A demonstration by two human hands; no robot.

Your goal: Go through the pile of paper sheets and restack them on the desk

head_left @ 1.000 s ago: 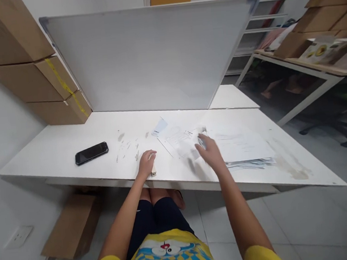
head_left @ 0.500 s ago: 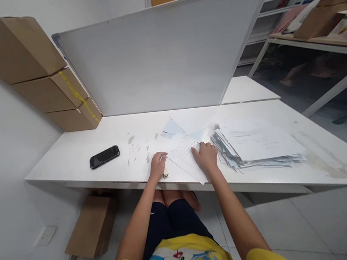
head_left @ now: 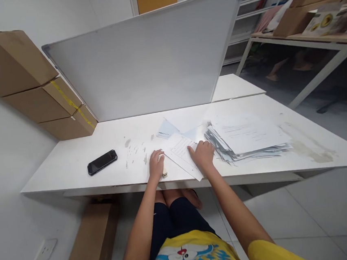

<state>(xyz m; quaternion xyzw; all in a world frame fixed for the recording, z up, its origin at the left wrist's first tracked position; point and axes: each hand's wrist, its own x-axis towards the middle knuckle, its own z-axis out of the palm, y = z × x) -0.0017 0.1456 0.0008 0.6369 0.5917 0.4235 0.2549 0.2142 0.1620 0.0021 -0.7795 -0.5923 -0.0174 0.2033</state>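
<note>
On the white desk, a slanted printed paper sheet (head_left: pixel 179 147) lies between my two hands. My right hand (head_left: pixel 204 155) is closed over the sheet's right edge, thumb on top and fingers curled at the far side. My left hand (head_left: pixel 156 165) is closed around a small cream stapler (head_left: pixel 164 173), mostly hidden under the palm. Its fingertips are close to the sheet's left corner. A light-blue slip (head_left: pixel 166 128) lies just beyond the sheet, partly covered by it. Right of my right hand stands a thick, uneven stack of papers (head_left: pixel 250 137).
A black phone (head_left: pixel 102 162) lies on the desk at left. A whiteboard (head_left: pixel 152 66) stands along the back edge. Cardboard boxes (head_left: pixel 25 58) are stacked at far left, and another box (head_left: pixel 93 236) is under the desk. Grey marks (head_left: pixel 135 150) spot the desktop.
The camera view has turned slightly right and up. Both hands keep nearly the same places on the desk, with the right fingers shifted a little on the sheet.
</note>
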